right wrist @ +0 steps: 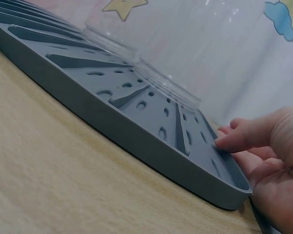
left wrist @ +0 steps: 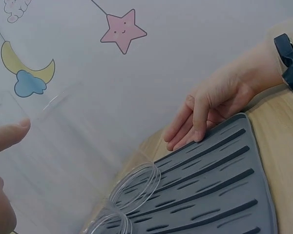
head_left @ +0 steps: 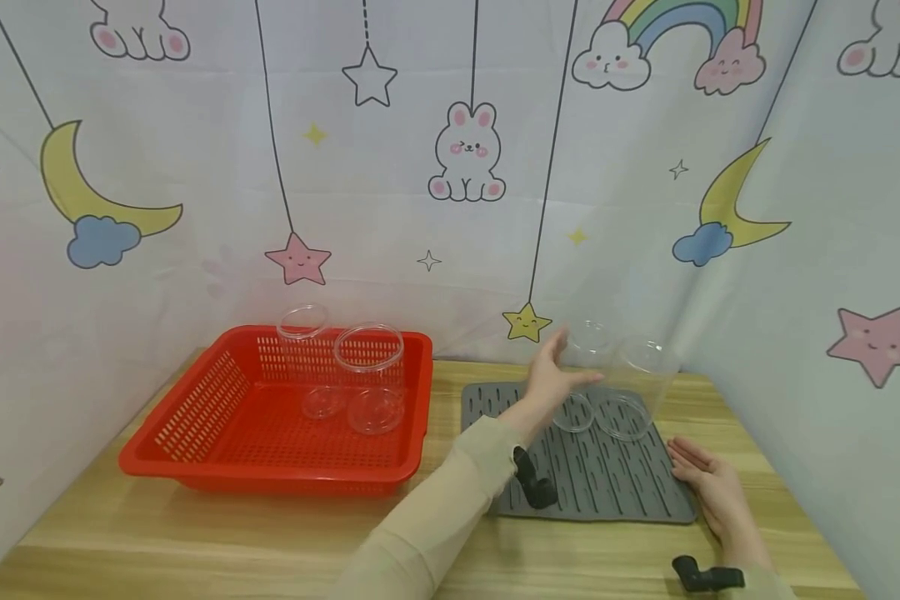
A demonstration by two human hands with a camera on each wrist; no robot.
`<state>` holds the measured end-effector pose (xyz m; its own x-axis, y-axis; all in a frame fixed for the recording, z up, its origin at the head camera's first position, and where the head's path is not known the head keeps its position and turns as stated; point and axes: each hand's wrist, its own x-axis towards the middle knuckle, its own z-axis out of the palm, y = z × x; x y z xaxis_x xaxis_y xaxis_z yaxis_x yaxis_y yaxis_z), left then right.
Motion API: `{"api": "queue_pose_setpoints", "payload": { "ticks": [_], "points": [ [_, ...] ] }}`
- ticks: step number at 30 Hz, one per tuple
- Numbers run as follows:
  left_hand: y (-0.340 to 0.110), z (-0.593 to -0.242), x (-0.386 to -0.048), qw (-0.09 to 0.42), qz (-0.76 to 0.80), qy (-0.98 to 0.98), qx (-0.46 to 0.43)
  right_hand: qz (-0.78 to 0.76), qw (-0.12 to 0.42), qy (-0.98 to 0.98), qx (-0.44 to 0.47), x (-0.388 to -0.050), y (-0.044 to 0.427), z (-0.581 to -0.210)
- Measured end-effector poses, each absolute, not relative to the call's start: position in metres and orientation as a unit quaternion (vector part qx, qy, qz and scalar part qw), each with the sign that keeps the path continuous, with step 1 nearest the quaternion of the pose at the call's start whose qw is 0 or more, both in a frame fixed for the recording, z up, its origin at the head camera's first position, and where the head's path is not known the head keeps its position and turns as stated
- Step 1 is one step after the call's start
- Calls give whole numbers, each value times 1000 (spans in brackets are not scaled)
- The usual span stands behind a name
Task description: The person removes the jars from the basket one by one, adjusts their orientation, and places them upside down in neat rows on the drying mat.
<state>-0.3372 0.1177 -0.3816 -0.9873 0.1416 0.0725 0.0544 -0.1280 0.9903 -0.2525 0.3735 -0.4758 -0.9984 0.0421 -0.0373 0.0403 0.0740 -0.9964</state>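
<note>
Two clear cylindrical jars stand upright side by side on a grey ridged drying mat (head_left: 600,483): a narrower jar (head_left: 574,414) and, to its right, a wider jar (head_left: 633,387). My left hand (head_left: 551,379) is at the narrower jar, thumb and forefinger spread wide apart; whether they touch its wall cannot be made out. In the left wrist view the thumb (left wrist: 12,134) overlaps the see-through walls. By the mat's right edge lies my right hand (head_left: 712,492), fingers loosely extended. Its thumb (right wrist: 234,140) rests at the mat's raised rim, the other fingers outside it.
On the left of the wooden table (head_left: 195,542) sits a red plastic basket (head_left: 150,454) with slotted sides. Inside stand two more clear jars, a smaller one (head_left: 303,321) and a larger one (head_left: 369,346). A printed curtain (head_left: 390,192) hangs behind and on both sides.
</note>
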Motion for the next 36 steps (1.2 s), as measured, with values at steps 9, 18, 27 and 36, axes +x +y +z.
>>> {"api": "queue_pose_setpoints", "payload": {
  "ticks": [9, 18, 27, 36],
  "points": [
    [120, -377, -340, 47, 733, 674, 83, 689, -3, -723, -37, -252, 372, -476],
    [121, -376, -339, 54, 724, 681, 99, 690, -1, -723, -32, -252, 373, -476],
    [119, -376, -341, 53, 719, 685, 108, 698, 5, -715, -33, -252, 372, -476],
    [119, -372, -341, 58, 720, 683, 108, 690, 2, -723, -35, -253, 373, -476]
  ]
}}
